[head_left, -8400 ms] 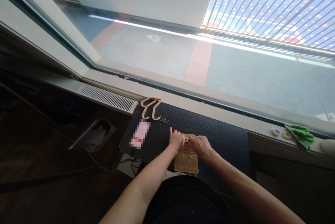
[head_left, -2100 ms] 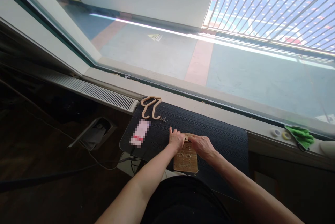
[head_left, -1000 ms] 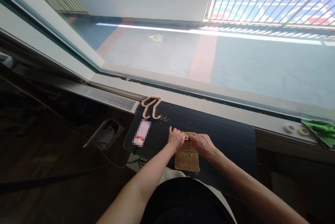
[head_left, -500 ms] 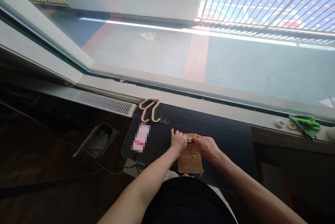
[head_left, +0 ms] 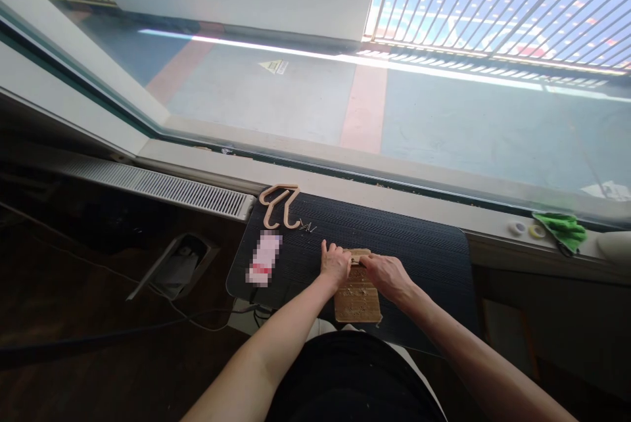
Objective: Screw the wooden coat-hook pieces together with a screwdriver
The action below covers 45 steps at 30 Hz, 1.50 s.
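Note:
A wooden board (head_left: 357, 307) strewn with crumb-like shavings lies on the dark table close to my body. Across its far end is a small pale wooden piece (head_left: 356, 259) with a dark spot on it. My left hand (head_left: 336, 265) grips the piece's left end, thumb side toward the board. From the other side, the bent fingers of my right hand (head_left: 389, 275) close on its right end. Whether the right fingers also hold a small tool is hidden. Hook-shaped wooden pieces (head_left: 283, 205) and several thin metal pins (head_left: 306, 226) lie beyond my left hand.
A blurred pink-and-white item (head_left: 265, 259) rests on the black table (head_left: 419, 264) at left. The windowsill (head_left: 483, 228) borders its far edge, holding tape rolls (head_left: 536, 231) and a green glove (head_left: 562, 231). A radiator (head_left: 197, 193) and an open bin-like container (head_left: 185, 267) stand left.
The camera view has shifted slightly. Both hands remain at the pale piece on the board's far end, with the right fingers a little changed in position.

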Each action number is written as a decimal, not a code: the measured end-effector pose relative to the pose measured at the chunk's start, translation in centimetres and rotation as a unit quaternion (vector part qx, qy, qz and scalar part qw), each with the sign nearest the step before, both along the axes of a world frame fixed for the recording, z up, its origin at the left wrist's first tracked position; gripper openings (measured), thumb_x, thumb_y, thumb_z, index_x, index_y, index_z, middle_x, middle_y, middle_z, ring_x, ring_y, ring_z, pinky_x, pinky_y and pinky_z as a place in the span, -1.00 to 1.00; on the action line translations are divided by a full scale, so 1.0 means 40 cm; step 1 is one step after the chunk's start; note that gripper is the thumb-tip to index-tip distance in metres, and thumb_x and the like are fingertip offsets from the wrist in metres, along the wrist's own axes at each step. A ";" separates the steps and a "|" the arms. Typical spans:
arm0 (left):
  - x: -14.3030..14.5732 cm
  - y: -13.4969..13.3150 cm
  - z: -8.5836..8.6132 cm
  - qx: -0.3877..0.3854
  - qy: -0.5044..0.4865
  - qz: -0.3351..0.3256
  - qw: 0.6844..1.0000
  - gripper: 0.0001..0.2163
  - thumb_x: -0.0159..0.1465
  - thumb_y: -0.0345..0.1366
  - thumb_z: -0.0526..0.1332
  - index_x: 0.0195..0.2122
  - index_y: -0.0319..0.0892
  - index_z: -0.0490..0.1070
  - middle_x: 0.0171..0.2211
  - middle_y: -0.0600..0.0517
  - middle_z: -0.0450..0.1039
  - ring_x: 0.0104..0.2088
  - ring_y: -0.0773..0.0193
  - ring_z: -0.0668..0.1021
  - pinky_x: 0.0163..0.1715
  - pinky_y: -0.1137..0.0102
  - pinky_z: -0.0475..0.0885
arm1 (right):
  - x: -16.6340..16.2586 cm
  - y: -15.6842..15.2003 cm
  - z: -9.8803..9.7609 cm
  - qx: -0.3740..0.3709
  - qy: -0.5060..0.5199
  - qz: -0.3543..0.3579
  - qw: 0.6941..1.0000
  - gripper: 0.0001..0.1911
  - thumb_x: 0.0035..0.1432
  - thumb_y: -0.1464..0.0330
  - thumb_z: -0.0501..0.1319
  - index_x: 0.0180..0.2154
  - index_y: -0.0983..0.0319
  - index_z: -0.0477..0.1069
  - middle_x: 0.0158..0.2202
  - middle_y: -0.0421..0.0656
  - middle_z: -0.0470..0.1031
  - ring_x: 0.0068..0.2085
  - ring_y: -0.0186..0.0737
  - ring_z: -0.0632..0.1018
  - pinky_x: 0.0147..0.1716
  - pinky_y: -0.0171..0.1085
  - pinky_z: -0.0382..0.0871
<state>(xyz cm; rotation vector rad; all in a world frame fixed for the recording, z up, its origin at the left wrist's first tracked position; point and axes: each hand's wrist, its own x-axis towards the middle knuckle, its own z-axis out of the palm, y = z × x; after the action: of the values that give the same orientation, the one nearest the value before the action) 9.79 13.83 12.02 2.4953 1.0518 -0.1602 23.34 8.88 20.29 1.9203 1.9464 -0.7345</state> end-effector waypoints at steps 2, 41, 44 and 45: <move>0.000 -0.001 -0.001 0.003 -0.001 0.001 1.000 -0.83 0.20 -0.27 0.07 -0.32 -0.13 0.43 -0.32 -0.05 0.42 -0.18 0.13 0.34 0.07 -0.01 -0.06 | -0.003 -0.002 0.003 -0.004 -0.004 -0.001 1.000 -0.76 0.17 0.48 -0.05 -0.27 0.23 0.38 -0.32 -0.10 0.50 -0.30 -0.24 0.51 -0.38 -0.35 0.24; -0.001 0.011 0.002 -0.012 -0.009 -0.014 1.000 -0.84 0.19 -0.29 0.09 -0.30 -0.16 0.43 -0.31 -0.08 0.43 -0.18 0.12 0.33 0.07 0.01 -0.07 | -0.014 0.019 -0.011 0.007 -0.011 -0.031 0.999 -0.76 0.16 0.43 -0.03 -0.31 0.23 0.41 -0.35 -0.10 0.51 -0.33 -0.23 0.51 -0.41 -0.34 0.22; -0.002 0.011 0.003 -0.013 -0.010 -0.011 1.000 -0.84 0.19 -0.28 0.08 -0.30 -0.16 0.43 -0.31 -0.08 0.42 -0.18 0.12 0.33 0.08 0.02 -0.09 | -0.015 0.020 -0.010 0.010 -0.011 -0.025 1.000 -0.76 0.15 0.44 -0.03 -0.33 0.23 0.40 -0.35 -0.11 0.51 -0.33 -0.23 0.51 -0.41 -0.34 0.22; -0.002 0.011 0.003 -0.014 -0.010 -0.010 1.000 -0.84 0.19 -0.28 0.08 -0.29 -0.16 0.43 -0.30 -0.08 0.42 -0.17 0.12 0.33 0.09 0.01 -0.09 | -0.015 0.021 -0.009 0.012 -0.011 -0.023 1.000 -0.77 0.15 0.44 -0.03 -0.34 0.23 0.40 -0.35 -0.11 0.51 -0.34 -0.23 0.51 -0.41 -0.34 0.22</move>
<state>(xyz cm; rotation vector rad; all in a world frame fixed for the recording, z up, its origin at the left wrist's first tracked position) 9.71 14.25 12.12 2.4785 1.0100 -0.1536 22.76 9.71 19.92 1.9846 1.9135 -0.7015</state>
